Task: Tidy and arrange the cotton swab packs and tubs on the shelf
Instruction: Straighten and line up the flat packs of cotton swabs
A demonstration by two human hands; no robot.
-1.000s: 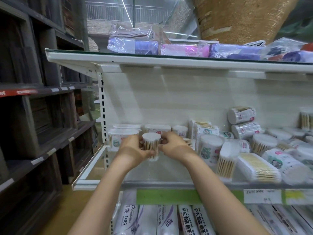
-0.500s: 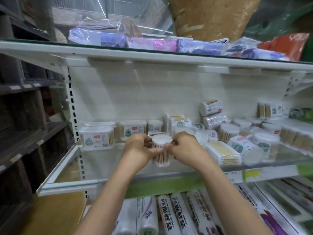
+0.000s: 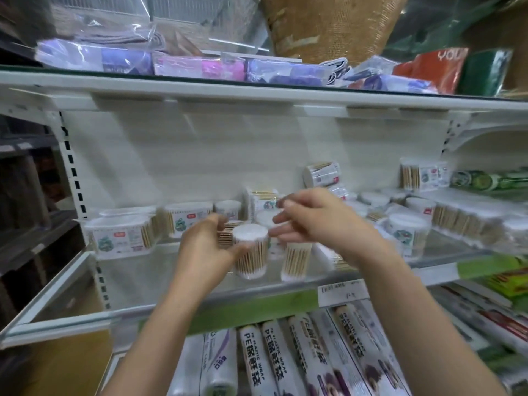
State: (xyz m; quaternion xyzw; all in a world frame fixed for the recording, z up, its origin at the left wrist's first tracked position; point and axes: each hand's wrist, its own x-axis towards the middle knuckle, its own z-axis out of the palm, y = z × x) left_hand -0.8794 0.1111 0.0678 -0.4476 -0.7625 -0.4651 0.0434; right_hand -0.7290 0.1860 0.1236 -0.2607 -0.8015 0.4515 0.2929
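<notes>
Swab tub (image 3: 251, 250) | left hand (image 3: 205, 247) grip clamped on it | right hand (image 3: 317, 221) grip apart | rolls (image 3: 271, 355) read "PE PLASTIC WRAP"

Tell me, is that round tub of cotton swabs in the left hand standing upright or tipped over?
Upright. The round tub shows its white lid on top and swab sticks running vertically; the left hand holds its side.

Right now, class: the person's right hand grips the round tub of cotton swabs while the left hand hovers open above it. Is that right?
No, the hands are swapped. The head view shows the left hand gripping the round tub while the right hand hovers open above it.
</notes>
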